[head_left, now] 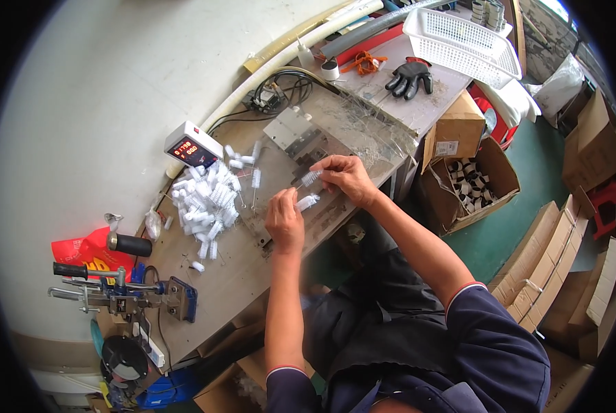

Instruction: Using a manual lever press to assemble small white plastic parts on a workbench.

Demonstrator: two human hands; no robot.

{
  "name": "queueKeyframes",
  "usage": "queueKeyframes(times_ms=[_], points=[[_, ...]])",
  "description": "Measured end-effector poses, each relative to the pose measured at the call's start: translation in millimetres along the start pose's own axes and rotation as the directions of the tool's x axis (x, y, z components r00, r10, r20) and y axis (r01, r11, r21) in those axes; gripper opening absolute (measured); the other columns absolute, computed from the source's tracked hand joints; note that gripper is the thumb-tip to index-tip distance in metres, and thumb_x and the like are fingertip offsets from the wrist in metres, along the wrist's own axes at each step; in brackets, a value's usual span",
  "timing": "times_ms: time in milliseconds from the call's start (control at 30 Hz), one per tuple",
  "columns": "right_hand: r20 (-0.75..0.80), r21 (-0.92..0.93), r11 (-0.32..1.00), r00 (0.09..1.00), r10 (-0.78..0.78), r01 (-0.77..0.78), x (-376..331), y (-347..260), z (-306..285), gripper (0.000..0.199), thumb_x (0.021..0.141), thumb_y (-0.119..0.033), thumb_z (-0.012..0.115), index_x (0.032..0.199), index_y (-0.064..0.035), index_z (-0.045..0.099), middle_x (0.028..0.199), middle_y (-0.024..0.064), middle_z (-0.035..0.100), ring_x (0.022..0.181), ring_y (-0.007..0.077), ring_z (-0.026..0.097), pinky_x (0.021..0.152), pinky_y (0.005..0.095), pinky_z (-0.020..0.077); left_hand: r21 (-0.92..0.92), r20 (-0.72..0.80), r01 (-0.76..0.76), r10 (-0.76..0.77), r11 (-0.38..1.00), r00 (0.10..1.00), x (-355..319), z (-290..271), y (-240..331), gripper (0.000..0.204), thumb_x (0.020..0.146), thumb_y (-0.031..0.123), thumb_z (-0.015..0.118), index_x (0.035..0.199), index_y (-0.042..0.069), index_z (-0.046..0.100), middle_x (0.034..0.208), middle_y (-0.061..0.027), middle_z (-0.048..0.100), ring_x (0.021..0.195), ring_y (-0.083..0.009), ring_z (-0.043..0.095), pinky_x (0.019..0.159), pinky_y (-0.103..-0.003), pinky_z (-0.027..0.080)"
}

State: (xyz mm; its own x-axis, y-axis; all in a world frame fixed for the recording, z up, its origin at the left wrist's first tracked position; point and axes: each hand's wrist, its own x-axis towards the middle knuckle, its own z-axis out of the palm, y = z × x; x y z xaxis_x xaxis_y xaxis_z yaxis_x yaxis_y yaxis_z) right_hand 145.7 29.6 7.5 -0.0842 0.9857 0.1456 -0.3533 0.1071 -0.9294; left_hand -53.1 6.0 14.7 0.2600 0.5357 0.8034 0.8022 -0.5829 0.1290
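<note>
Above the table's front edge, my right hand (347, 180) pinches a small white bristle brush (311, 178) between its fingertips. The fingers of my left hand (284, 219) are closed at the thin wire end of that same brush. Just beside the left fingers is a second white brush (308, 202); whether the hand holds it or it lies on the table I cannot tell. Behind my hands stands a metal fixture (295, 132) with blocks and a slot. To the left a large heap of white bristle brushes (203, 199) covers part of the table (246, 258), with several loose ones around it.
A white box with a red lit display (195, 146) stands behind the heap. At the left is a lever-handled clamp tool (122, 292). Toward the back right are a black glove (411, 78) and a white basket (463, 43). Cardboard boxes (468, 186) stand on the floor at right.
</note>
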Motion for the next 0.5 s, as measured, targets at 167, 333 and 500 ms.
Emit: queueKeyframes(times_ms=[167, 333, 500], points=[[0.094, -0.054, 0.998, 0.995, 0.021, -0.016, 1, 1, -2, 0.016, 0.093, 0.001, 0.065, 0.106, 0.0011, 0.076, 0.074, 0.0007, 0.065, 0.065, 0.0062, 0.057, 0.059, 0.0227, 0.0468, -0.003, 0.095, -0.041, 0.041, 0.999, 0.995, -2, 5, -1, 0.018, 0.093, 0.003, 0.068, 0.110, 0.006, 0.063, 0.098, -0.0090, 0.068, 0.089, -0.0295, 0.068, 0.077, -0.041, 0.056], [0.078, -0.027, 0.999, 0.997, -0.016, 0.018, 1, 1, 8, 0.017, 0.095, -0.003, 0.066, 0.110, 0.0017, 0.074, 0.082, 0.0027, 0.068, 0.065, 0.0061, 0.058, 0.059, 0.0223, 0.0481, 0.017, 0.213, -0.017, 0.014, 1.000, 0.977, -4, 8, -5, 0.022, 0.095, 0.000, 0.058, 0.117, 0.006, 0.059, 0.099, -0.0132, 0.067, 0.090, -0.0349, 0.068, 0.075, -0.045, 0.055], [0.010, -0.102, 0.994, 0.999, 0.032, -0.031, -2, -2, 8, 0.018, 0.097, -0.008, 0.066, 0.111, 0.0021, 0.073, 0.086, 0.0039, 0.071, 0.065, 0.0064, 0.060, 0.057, 0.0223, 0.0495, 0.080, 0.119, 0.402, -0.409, 0.912, 0.905, -2, -5, -29, 0.017, 0.097, 0.007, 0.057, 0.114, 0.006, 0.058, 0.094, -0.0196, 0.070, 0.084, -0.0425, 0.069, 0.070, -0.051, 0.053]])
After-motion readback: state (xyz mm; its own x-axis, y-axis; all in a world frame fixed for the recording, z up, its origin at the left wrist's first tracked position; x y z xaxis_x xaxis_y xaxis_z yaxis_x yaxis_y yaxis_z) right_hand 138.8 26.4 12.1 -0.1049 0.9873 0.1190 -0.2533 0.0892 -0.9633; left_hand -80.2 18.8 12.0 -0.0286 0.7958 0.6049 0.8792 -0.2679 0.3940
